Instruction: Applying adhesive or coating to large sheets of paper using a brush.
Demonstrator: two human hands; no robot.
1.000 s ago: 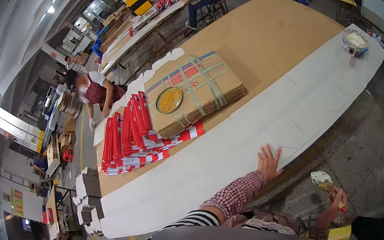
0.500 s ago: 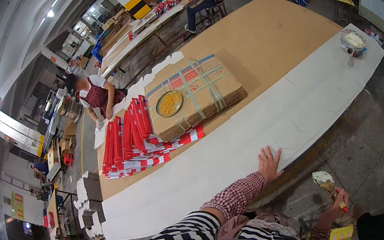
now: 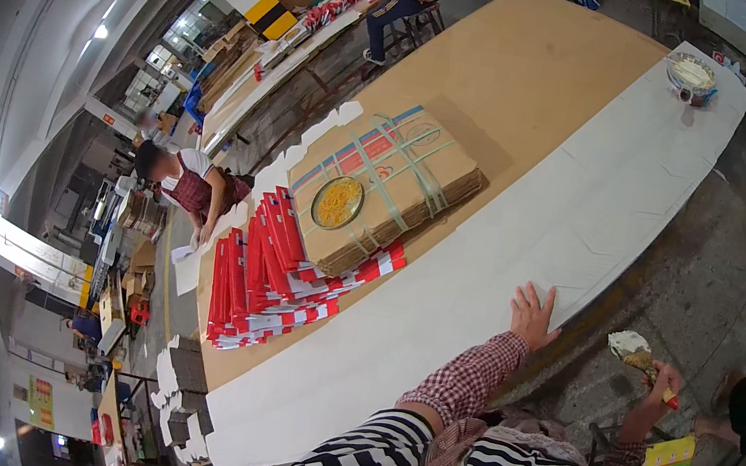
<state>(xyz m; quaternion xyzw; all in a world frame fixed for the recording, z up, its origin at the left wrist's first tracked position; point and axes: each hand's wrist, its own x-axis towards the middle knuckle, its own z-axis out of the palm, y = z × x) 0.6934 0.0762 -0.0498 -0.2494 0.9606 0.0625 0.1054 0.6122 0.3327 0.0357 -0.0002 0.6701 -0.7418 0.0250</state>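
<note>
1. My left hand (image 3: 532, 316) lies flat, fingers spread apart, on the near edge of the long white sheet (image 3: 531, 230) that covers the near side of the table; it clamps nothing.
2. My right hand (image 3: 661, 383) is off the table, to the right and nearer me, closed around a brush with a red handle (image 3: 643, 359), its pale, loaded head pointing left toward the sheet's edge.
3. The sheet's long axis runs from near-left to far-right, so the brush sits just beside the sheet's near edge, with my left hand between it and the sheet.
4. The strapped cardboard bundle (image 3: 381, 185) and the fanned red-and-white flat boxes (image 3: 272, 275) lie farther left, well apart from both hands; my left is the nearer one.
5. A bowl (image 3: 692, 76) stands at the sheet's far right end, well out of reach.
</note>
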